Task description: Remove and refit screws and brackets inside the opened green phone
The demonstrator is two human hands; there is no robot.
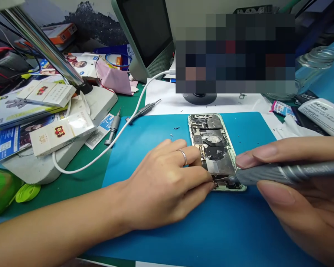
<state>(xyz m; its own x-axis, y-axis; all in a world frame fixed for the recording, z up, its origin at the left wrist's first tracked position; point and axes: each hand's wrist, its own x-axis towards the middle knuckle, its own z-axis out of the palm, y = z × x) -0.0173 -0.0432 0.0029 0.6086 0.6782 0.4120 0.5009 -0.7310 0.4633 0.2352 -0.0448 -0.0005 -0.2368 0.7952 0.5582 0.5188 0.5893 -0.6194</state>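
On my feed I count two hands: one left hand (pixel 167 185) at the centre, one right hand (pixel 314 218) at the lower right. The left wears one ring (pixel 184 157). I make it three screwdrivers: one held screwdriver (pixel 278 174) at the right, two loose screwdrivers (pixel 114 128) left of the upper centre. I see one opened phone (pixel 218 148) just right of centre and one blue mat (pixel 156 241). At the left I get two white boxes (pixel 72 128) bearing red emblems, plus one metal pole (pixel 50 48). Up top, one screen (pixel 147 29); upper right, one glass jar (pixel 311 74). The tiny specks near the phone are too small for me to count.
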